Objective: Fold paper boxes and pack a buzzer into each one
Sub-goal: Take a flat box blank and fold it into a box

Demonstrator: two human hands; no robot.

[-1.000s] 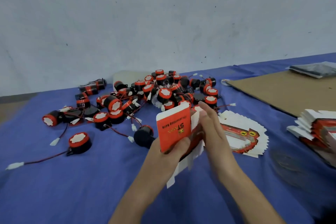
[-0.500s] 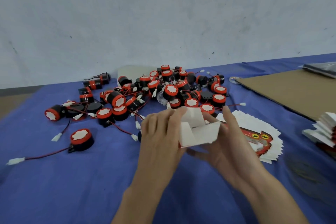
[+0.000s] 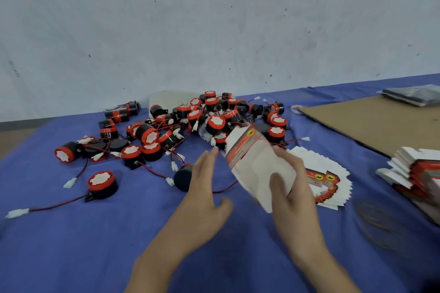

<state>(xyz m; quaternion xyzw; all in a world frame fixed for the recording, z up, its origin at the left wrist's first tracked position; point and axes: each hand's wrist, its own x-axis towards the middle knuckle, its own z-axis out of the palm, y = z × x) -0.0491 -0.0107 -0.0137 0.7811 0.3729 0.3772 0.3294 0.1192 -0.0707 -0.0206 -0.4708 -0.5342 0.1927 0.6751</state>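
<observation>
Blue cloth point(image 3: 71, 245) covers the table, with buzzers point(image 3: 214, 121) heaped at its far side. My right hand point(image 3: 292, 188) grips the half-formed box point(image 3: 254, 164), thumb across its white face. My left hand point(image 3: 204, 188) hovers just beside it, fingers straight, holding nothing. I should square the walls before tucking any flap.

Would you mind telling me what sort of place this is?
Likely a small hand-packing workbench: a heap of loose buzzers on a blue cloth, a fan of flat box blanks, and a cardboard sheet.
</observation>
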